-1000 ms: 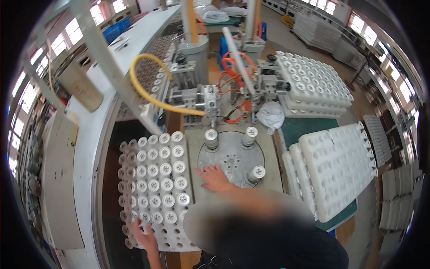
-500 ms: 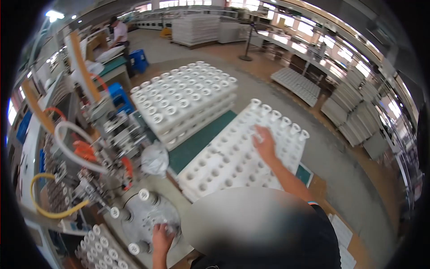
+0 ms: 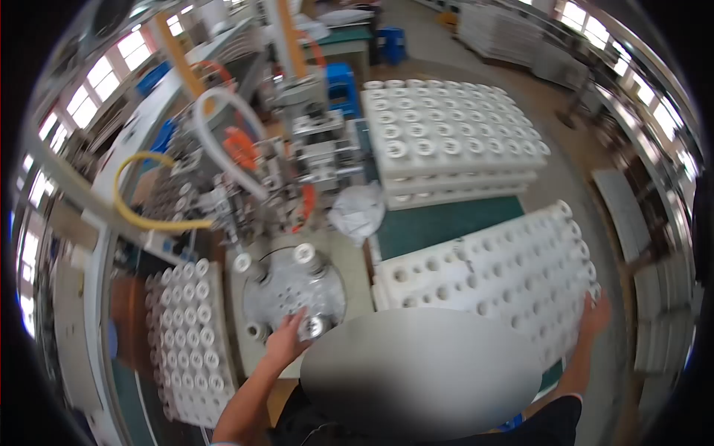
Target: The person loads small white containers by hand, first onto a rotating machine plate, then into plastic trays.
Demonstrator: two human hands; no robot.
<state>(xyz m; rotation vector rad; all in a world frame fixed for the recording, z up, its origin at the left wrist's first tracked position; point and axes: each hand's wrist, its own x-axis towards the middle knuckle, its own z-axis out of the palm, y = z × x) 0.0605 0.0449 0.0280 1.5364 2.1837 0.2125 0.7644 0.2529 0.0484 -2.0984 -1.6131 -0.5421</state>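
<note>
My left hand (image 3: 286, 343) is over the round metal turntable (image 3: 290, 290), fingers stretched out beside a holder with a ringed part (image 3: 315, 325) at its front right. Nothing shows in this hand. More white-topped parts stand on the turntable, among them a flanged tube (image 3: 305, 254) at the back. My right hand (image 3: 595, 316) reaches the right edge of a white foam tray (image 3: 454, 271) with rows of holes. Its fingers close on a white flanged tube (image 3: 594, 291), the nearest in the tray's right-hand row. A grey oval hides the tray's front portion.
Stacked trays full of white flanged tubes (image 3: 454, 130) stand behind on a green surface (image 3: 446, 224). Another filled tray (image 3: 190, 334) lies left of the turntable. Machinery with a yellow hose (image 3: 123, 186) and a white plastic bag (image 3: 357, 212) border the turntable's far side.
The view has swung right and down. My right hand has gone from above the tray's middle to the tubes at its right edge. The left hand's fingers have straightened beside the front holder.
</note>
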